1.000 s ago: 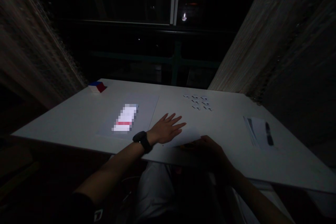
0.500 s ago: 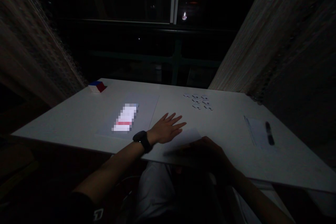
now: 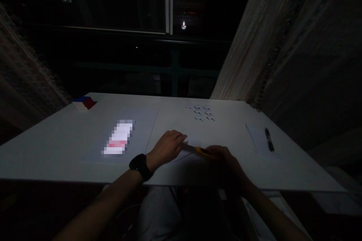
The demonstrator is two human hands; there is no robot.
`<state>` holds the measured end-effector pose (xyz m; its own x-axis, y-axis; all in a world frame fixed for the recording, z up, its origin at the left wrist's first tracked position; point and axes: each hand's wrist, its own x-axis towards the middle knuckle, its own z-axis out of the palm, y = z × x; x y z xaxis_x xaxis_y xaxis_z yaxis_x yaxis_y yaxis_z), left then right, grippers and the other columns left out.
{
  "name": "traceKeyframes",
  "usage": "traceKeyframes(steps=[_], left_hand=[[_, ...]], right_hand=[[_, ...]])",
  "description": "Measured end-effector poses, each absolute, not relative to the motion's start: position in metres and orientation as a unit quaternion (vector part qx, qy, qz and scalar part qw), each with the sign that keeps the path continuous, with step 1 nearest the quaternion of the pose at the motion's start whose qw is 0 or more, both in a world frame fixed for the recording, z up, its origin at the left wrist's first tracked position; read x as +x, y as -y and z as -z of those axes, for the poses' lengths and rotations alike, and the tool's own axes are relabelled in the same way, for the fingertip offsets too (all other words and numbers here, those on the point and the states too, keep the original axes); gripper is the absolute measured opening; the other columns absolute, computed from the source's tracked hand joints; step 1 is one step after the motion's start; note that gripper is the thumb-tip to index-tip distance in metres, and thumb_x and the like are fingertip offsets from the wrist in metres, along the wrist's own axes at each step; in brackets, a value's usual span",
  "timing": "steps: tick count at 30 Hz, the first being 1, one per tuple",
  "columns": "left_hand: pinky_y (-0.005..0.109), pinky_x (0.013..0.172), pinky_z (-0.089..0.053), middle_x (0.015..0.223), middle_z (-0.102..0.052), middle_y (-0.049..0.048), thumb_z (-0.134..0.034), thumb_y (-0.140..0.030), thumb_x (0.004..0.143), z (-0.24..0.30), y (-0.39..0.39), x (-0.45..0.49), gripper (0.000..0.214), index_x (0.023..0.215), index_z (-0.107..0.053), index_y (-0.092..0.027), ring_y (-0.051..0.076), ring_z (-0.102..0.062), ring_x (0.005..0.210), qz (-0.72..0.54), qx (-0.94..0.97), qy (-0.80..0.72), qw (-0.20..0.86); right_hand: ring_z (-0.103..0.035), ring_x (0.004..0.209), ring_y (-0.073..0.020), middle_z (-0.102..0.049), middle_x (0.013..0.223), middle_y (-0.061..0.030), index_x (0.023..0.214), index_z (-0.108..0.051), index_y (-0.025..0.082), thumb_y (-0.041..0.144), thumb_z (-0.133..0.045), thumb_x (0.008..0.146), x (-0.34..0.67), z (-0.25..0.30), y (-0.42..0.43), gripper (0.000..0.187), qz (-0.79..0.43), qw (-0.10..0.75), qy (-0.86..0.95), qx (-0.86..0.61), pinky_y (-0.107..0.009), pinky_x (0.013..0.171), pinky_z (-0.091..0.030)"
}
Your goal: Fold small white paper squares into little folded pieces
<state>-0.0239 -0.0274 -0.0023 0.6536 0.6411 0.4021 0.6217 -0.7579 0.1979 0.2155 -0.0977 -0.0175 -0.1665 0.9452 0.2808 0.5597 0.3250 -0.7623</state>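
Observation:
My right hand (image 3: 223, 155) is closed round the handle of a utility knife (image 3: 203, 151), its yellow front showing and a narrow pale blade reaching left. Shadow hides most of those fingers. My left hand (image 3: 169, 145), with a black watch on the wrist, has its fingers drawn together and bent at the blade's far end. Whether they pinch the blade cannot be made out. Below both hands lies a sheet of white paper (image 3: 181, 157) near the table's front edge, partly in shadow.
Several small printed paper pieces (image 3: 198, 113) lie further back on the white table (image 3: 226, 120). On the left are a bright blurred phone-like screen (image 3: 118, 137) on a sheet and a red, blue and white block (image 3: 84, 102). A black marker (image 3: 269, 140) rests on papers at right.
My left hand has gone from flat and spread to bent, closed fingers by the blade. My right hand has raised the knife, whose yellow part now shows. The view has shifted right.

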Motion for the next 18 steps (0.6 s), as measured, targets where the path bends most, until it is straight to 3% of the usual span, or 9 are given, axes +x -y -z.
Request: traceKeyframes(steps=[8, 13, 18], left_hand=[[0.037, 0.082, -0.041, 0.101, -0.057, 0.0083, -0.048, -0.046, 0.081, 0.006, 0.03, -0.019, 0.044, 0.117, -0.049, -0.019, 0.022, -0.051, 0.094, -0.204, 0.921, -0.33, 0.033], [0.035, 0.079, -0.04, 0.097, -0.055, 0.0079, -0.047, -0.045, 0.083, 0.004, 0.031, -0.019, 0.04, 0.113, -0.05, -0.018, 0.021, -0.05, 0.09, -0.199, 0.92, -0.338, 0.02], [0.035, 0.077, -0.039, 0.094, -0.053, 0.0077, -0.041, -0.042, 0.086, 0.003, 0.031, -0.016, 0.031, 0.097, -0.054, -0.017, 0.02, -0.048, 0.088, -0.194, 0.91, -0.366, -0.004]], right_hand=[[-0.06, 0.088, -0.0193, -0.062, 0.099, -0.0074, 0.116, -0.047, 0.018, 0.034, -0.055, 0.073, 0.204, 0.009, 0.073, 0.046, -0.347, 0.428, 0.624, -0.553, -0.031, 0.076, -0.047], [-0.057, 0.074, -0.0179, -0.061, 0.081, -0.0042, 0.094, -0.055, 0.014, 0.041, -0.058, 0.069, 0.197, 0.0, 0.06, 0.037, -0.389, 0.405, 0.581, -0.59, -0.028, 0.065, -0.044], [-0.047, 0.06, -0.0139, -0.048, 0.063, 0.0019, 0.072, -0.048, 0.017, 0.036, -0.054, 0.067, 0.191, 0.005, 0.046, 0.021, -0.339, 0.371, 0.585, -0.636, -0.025, 0.055, -0.037]])
